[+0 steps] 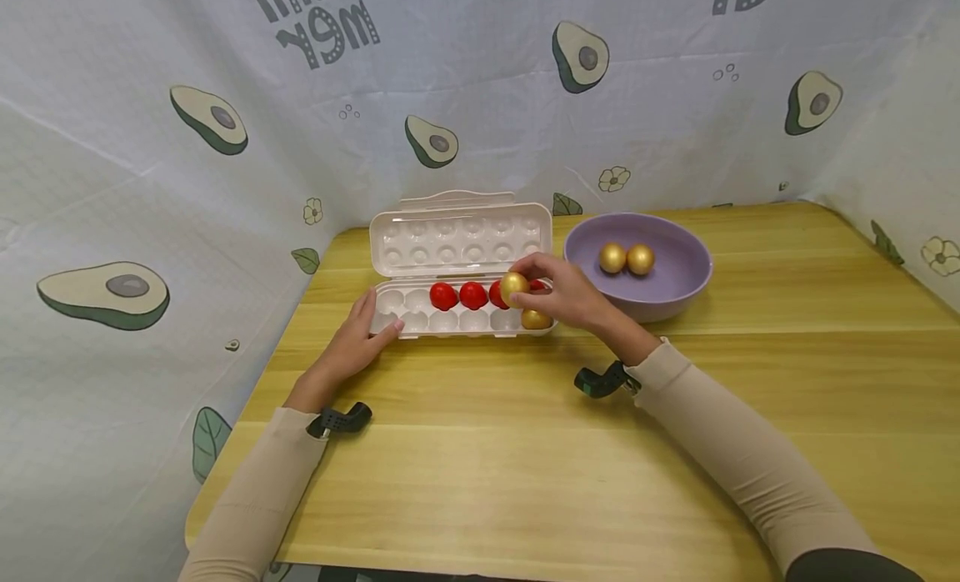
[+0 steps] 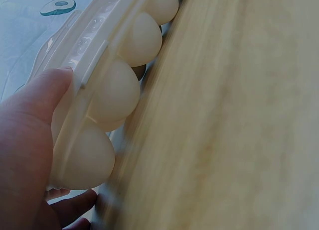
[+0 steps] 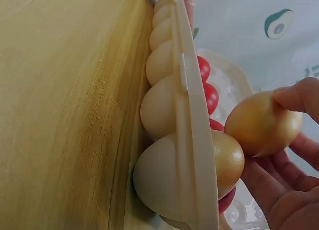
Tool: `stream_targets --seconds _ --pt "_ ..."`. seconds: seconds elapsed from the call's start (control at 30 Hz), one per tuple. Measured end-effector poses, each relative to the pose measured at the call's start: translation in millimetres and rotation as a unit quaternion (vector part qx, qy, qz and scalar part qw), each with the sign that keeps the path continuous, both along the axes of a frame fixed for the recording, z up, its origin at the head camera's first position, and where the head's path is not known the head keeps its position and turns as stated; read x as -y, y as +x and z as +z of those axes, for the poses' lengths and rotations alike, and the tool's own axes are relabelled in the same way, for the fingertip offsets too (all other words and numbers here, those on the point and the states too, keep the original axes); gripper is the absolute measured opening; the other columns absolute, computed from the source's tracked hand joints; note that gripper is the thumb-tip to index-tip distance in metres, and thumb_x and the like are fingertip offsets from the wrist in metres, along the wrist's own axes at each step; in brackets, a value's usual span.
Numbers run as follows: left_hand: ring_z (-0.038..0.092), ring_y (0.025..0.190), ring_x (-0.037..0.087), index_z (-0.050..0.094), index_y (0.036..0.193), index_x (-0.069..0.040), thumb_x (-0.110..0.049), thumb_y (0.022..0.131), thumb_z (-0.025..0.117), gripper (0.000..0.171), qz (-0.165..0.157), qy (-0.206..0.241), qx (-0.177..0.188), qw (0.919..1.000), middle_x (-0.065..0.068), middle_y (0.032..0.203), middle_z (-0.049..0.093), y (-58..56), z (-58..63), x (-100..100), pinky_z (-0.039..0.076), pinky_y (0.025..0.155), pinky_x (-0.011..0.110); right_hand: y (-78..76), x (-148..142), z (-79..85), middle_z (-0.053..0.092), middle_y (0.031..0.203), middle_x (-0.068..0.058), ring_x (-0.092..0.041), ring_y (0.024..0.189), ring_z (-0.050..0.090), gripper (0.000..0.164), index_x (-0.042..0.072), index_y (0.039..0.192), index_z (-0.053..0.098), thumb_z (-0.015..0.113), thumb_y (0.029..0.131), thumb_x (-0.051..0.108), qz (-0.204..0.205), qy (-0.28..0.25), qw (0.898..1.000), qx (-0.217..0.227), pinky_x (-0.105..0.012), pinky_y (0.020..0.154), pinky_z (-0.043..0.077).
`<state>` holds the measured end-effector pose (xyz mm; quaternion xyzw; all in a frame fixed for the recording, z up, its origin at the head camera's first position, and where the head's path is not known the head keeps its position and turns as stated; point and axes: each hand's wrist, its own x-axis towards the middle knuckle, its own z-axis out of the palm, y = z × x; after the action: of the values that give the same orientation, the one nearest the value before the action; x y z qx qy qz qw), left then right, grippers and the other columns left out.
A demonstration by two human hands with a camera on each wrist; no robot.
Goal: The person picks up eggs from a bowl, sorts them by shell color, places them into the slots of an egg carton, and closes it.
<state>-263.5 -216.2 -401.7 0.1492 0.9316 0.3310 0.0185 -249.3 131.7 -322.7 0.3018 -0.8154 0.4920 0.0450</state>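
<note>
A white plastic egg carton (image 1: 474, 333) lies with its lid raised at the back. Its left end is gripped by my left hand (image 1: 351, 340), thumb over the front rim and fingers around the end, as the left wrist view also shows. Several red eggs (image 1: 472, 295) sit in the carton's back row. One golden egg (image 1: 536, 319) fills the front row's rightmost cup. My right hand (image 1: 564, 298) pinches another golden egg (image 3: 263, 124) between thumb and fingers, over the carton's right part. In the right wrist view this egg overlaps the seated golden one.
Right of the carton stands a purple bowl (image 1: 686, 269) with two golden eggs (image 1: 626, 258) in it. A wooden table (image 1: 480, 465) carries everything. Behind it hangs a white curtain (image 1: 495, 82) printed with avocados, close to the carton's lid and the bowl.
</note>
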Motion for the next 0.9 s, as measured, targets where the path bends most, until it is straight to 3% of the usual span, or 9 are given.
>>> stream_targets --seconds 0.27,0.6,0.77,0.9 --pt "0.002 0.137 0.023 -0.004 0.145 -0.012 -0.06 0.085 0.043 0.09 -0.003 0.001 -0.004 1.0 0.004 0.151 -0.003 -0.2 0.6 0.0 0.009 0.108 0.047 0.5 1.1 -0.1 0.059 0.096 -0.02 -0.033 0.094 0.053 0.032 -0.006 0.105 0.056 0.069 0.077 0.005 -0.003 0.004 1.0 -0.012 -0.051 0.088 0.039" --pt "0.003 0.137 0.024 -0.004 0.145 -0.014 -0.061 0.085 0.042 0.09 0.002 0.0 -0.001 1.0 0.004 0.151 -0.003 -0.7 0.5 -0.2 0.01 0.108 0.047 -0.6 2.4 -3.3 0.057 0.098 -0.021 -0.033 0.093 0.054 0.034 -0.007 0.105 0.055 0.07 0.076 0.003 -0.002 -0.012 1.0 0.02 -0.048 0.083 0.046" --pt "0.004 0.136 0.024 -0.003 0.145 -0.012 -0.061 0.085 0.042 0.09 0.002 -0.003 -0.003 1.0 0.004 0.151 -0.003 -0.5 1.4 -0.2 0.01 0.108 0.046 -15.8 -2.0 -20.6 0.06 0.097 -0.011 -0.025 0.089 0.058 0.034 0.002 0.106 0.057 0.072 0.077 0.013 -0.012 0.008 1.0 0.009 -0.039 0.08 0.049" --pt "0.004 0.136 0.025 -0.003 0.145 -0.011 -0.061 0.085 0.042 0.091 0.003 -0.001 -0.002 1.0 0.005 0.151 -0.003 0.0 1.6 -0.1 0.01 0.108 0.047 -9.7 -0.1 -13.6 0.06 0.098 -0.014 -0.027 0.09 0.058 0.034 0.0 0.106 0.057 0.071 0.077 0.011 -0.013 0.013 1.0 0.013 -0.041 0.08 0.049"
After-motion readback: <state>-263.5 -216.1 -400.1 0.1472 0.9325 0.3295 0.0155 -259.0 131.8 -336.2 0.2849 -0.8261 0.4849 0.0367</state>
